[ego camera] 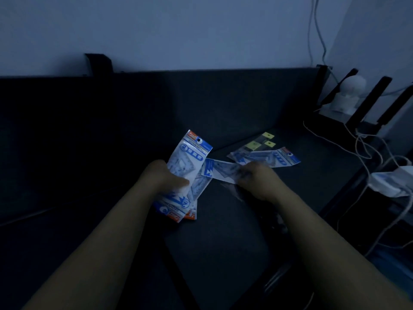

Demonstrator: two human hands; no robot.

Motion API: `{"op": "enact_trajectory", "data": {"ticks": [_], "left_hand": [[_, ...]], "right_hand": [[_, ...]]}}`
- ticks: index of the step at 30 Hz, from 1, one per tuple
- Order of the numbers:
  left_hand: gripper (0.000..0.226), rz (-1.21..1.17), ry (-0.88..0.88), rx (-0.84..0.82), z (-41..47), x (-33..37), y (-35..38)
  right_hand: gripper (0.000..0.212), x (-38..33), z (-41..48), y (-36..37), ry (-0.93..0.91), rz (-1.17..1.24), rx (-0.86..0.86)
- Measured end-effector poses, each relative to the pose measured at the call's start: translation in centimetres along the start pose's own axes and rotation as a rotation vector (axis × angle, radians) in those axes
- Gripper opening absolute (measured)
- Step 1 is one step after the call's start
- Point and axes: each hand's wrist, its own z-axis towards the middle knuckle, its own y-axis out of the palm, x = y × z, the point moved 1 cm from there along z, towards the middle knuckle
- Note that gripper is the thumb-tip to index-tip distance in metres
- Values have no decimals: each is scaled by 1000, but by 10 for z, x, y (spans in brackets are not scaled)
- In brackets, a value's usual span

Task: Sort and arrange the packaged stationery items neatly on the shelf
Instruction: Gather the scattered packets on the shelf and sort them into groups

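Blue-and-white plastic packets of geometric ruler sets (190,162) are bunched in a small stack in the left hand (165,174), thumb clamped across the front, stack standing roughly upright just over the dark flat shelf surface (223,231). The right hand (257,179) has its fingers curled round the end of one more blue-and-white packet (220,171), held sideways with its far end touching the stack. A couple more matching packets (276,158) lie flat on the shelf just behind the right hand, with some clear packs with yellow square tags (262,142) right behind those. It's pretty dim, so the print is hard to read. White cables (357,151) trail along the right edge.
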Motion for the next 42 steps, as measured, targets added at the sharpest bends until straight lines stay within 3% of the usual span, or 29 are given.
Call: {"op": "enact_trajectory", "data": {"ticks": [3,7,11,15,17,19,20,24,29,34,42], "left_hand": [[43,-67,-23,-19,-5,-1,-2],[36,-157,-20,-39,-10,-5,-8],[25,-217,-40,-74,-13,-11,-11],[28,-261,-31,-86,-18,-13,-8],[28,-270,-26,-76,-21,-13,-6],[27,-292,-19,-73,-24,-12,-3],[25,-313,-13,-77,-26,-12,-2],[19,-352,-2,-70,-32,-16,-4],[22,-342,-11,-45,-39,-21,-12],[15,-408,69,-74,-47,-21,-11],[21,-601,58,-58,-60,-25,-22]], "right_hand": [[59,-7,0,5,56,18,-118],[70,-21,-1,6,39,-50,-68],[61,-35,0,8,-77,-143,0],[14,-39,-4,9,-161,-64,-14],[24,-40,-7,12,-181,-46,-99],[10,-41,-8,14,-207,-60,-146],[14,-41,-10,14,-210,-50,-161],[33,-42,-16,16,-142,14,-157],[34,-54,-19,10,-12,-15,-148],[48,-72,-24,9,-13,109,-121],[24,-89,-37,10,-41,487,-144]]}}
